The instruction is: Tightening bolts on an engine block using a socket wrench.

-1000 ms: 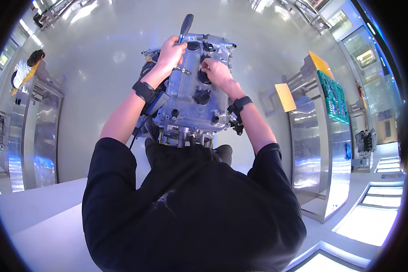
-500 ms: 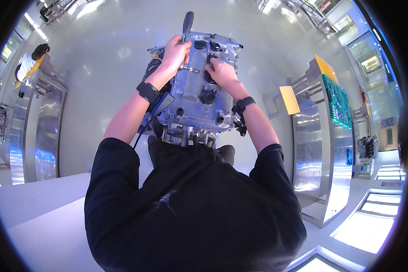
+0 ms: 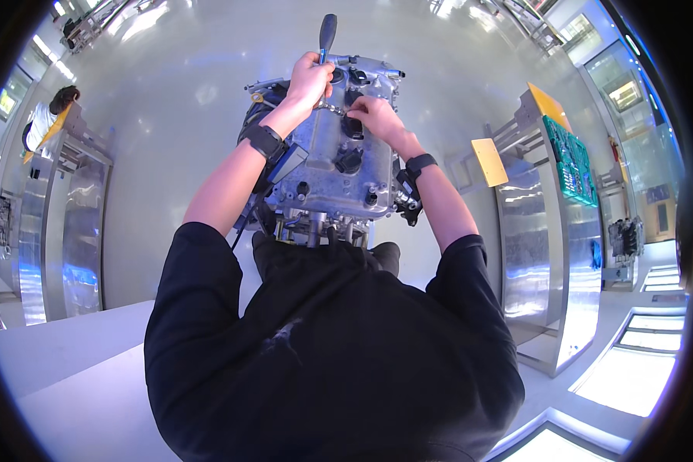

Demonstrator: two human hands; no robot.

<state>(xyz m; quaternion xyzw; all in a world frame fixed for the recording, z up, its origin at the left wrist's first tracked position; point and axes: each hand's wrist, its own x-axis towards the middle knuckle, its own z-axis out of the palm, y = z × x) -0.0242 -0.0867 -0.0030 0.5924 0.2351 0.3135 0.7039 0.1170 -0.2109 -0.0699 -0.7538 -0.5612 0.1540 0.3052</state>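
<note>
An engine with a grey metal valve cover stands in front of me. Closed around a ratchet wrench with a dark handle, my left hand is over the cover's far left part. The handle points up and away, and a shiny socket extension sticks out below the fist toward the right. My right hand pinches at the extension's tip, above a black ignition coil; what lies between its fingertips is hidden. Another black ignition coil sits nearer to me on the cover.
To the right, a metal workbench carries a green tool tray; a yellow panel is beside it. At the left stands another metal bench, with a person behind it. A black cable hangs by my left forearm.
My left hand has shifted slightly right and away with the ratchet wrench. The extension's tip now meets the fingertips of my right hand, which has moved little.
</note>
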